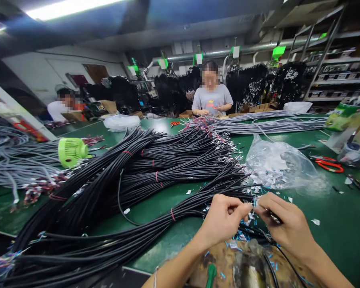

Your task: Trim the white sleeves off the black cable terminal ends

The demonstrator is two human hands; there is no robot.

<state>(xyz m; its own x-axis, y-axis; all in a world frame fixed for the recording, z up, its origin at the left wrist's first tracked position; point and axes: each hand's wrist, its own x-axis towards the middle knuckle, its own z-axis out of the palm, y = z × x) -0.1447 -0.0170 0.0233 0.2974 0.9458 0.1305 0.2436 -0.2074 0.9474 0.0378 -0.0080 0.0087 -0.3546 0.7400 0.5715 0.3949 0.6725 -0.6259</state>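
My left hand (226, 218) is closed in a pinch just above the ends of the black cables (180, 212). Close beside it, my right hand (285, 220) is closed too, its fingertips almost meeting those of the left. A small pale bit shows between the fingertips, too small to name. Something dark shows under the right fingers; its kind is hidden. Several black cables run from the left toward my hands, tied with a red band (173, 215). Below the hands, blue and white scraps (243, 236) lie around a worn board (204, 268) bearing a metallic block (253, 266).
Bundled black cables cover the left and middle of the green table (336, 236). A clear plastic bag (280, 164) of scraps, red-handled scissors (328, 164) and a green fan (72, 152) stand around. Grey cables (264, 126) lie behind. A co-worker (211, 94) sits across; another person (60, 106) is far left.
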